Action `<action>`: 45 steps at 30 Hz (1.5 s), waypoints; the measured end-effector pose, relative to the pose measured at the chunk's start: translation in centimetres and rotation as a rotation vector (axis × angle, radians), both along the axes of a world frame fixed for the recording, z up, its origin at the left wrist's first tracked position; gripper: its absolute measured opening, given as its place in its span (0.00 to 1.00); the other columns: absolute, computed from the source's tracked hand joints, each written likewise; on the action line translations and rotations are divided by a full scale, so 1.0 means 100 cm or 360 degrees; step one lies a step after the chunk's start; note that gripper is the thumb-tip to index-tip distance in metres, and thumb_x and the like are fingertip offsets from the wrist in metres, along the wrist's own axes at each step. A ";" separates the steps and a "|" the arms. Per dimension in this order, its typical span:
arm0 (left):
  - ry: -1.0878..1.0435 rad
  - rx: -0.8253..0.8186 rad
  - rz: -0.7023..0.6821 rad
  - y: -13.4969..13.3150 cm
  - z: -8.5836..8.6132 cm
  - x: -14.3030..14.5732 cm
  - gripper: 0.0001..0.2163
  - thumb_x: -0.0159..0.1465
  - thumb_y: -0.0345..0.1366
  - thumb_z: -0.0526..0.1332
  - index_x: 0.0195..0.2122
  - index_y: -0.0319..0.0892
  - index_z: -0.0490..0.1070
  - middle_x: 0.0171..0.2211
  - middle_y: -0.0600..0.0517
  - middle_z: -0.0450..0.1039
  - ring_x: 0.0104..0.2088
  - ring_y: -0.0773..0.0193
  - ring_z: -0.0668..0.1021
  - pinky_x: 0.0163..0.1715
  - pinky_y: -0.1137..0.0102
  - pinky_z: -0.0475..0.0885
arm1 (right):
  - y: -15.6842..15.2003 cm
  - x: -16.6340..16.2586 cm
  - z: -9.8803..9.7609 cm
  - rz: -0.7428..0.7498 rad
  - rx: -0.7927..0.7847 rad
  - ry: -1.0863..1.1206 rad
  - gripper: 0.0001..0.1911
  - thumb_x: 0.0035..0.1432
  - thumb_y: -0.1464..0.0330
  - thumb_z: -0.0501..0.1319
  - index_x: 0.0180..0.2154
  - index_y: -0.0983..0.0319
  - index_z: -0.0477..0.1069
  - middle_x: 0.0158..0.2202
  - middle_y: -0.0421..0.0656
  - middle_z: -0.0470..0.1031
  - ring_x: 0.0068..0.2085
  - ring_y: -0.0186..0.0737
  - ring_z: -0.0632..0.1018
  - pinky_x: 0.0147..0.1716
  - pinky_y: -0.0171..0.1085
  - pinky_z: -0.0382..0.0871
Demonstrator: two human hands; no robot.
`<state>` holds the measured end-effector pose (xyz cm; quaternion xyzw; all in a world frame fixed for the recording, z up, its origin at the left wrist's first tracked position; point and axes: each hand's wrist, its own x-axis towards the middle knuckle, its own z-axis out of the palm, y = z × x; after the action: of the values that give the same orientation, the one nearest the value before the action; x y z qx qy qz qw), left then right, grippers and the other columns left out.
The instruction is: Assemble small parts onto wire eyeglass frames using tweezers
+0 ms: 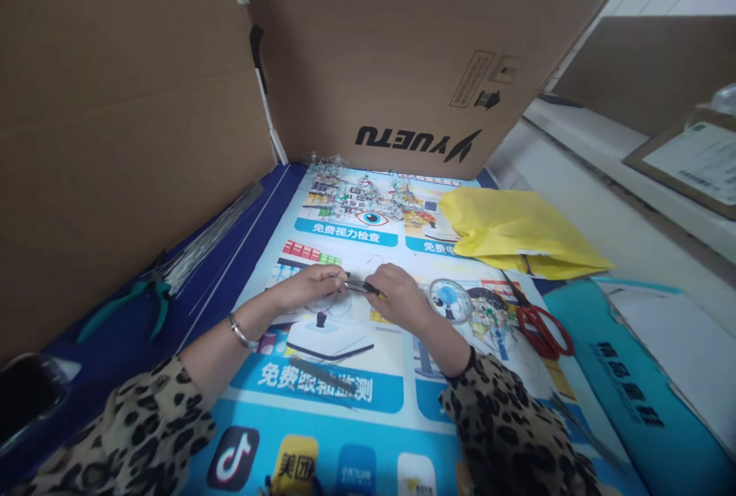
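My left hand (307, 287) and my right hand (396, 295) meet over a printed poster (345, 396) on the table. My right hand is closed round small dark pliers (361, 287) that point left. My left hand pinches a thin bent wire (330, 300) at the pliers' tip; the wire loops below my fingers. A silver bracelet sits on my left wrist. Both sleeves are leopard print.
Teal-handled pliers (141, 298) and a bundle of straight wires (212, 239) lie at the left. Red scissors (540, 327), a clear round lid (450, 299) and a yellow bag (517, 231) lie at the right. Cardboard walls (402, 44) stand behind and left. Finished wire pieces (345, 189) lie at the back.
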<state>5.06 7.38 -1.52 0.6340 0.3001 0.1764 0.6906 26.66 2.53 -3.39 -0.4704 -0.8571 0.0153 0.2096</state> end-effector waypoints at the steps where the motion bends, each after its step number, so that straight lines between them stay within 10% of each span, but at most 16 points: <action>1: -0.0008 -0.0027 -0.0022 0.000 -0.001 0.000 0.15 0.57 0.47 0.58 0.30 0.38 0.65 0.19 0.59 0.55 0.17 0.74 0.55 0.17 0.76 0.49 | 0.000 0.000 0.002 0.0011 -0.0009 -0.0036 0.05 0.55 0.68 0.56 0.33 0.61 0.68 0.31 0.44 0.68 0.36 0.39 0.67 0.36 0.36 0.60; 19: 0.0031 0.0014 -0.0093 0.000 0.000 0.000 0.13 0.58 0.44 0.58 0.29 0.37 0.64 0.18 0.59 0.55 0.18 0.74 0.57 0.18 0.76 0.52 | -0.006 -0.002 0.013 -0.0100 0.0034 -0.0449 0.04 0.56 0.68 0.56 0.33 0.61 0.68 0.30 0.42 0.71 0.34 0.37 0.70 0.30 0.34 0.55; 35: -0.0120 -0.0093 0.0396 0.003 -0.010 0.005 0.12 0.55 0.43 0.61 0.29 0.37 0.67 0.18 0.59 0.55 0.16 0.77 0.54 0.16 0.76 0.45 | -0.008 -0.021 -0.005 -0.0539 -0.0340 0.0138 0.12 0.58 0.58 0.54 0.30 0.60 0.67 0.26 0.39 0.71 0.28 0.34 0.71 0.26 0.32 0.55; 45: -0.0316 -0.0304 0.0301 0.003 -0.009 0.003 0.09 0.54 0.38 0.62 0.28 0.36 0.67 0.19 0.57 0.60 0.16 0.78 0.55 0.16 0.76 0.43 | -0.005 -0.016 -0.006 -0.0244 -0.0421 0.0420 0.13 0.58 0.59 0.53 0.29 0.61 0.66 0.25 0.37 0.67 0.27 0.31 0.68 0.25 0.30 0.56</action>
<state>5.33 7.73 -2.45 0.5138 0.3040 0.2731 0.7543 25.05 1.99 -3.99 -0.5516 -0.7744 0.1733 0.2569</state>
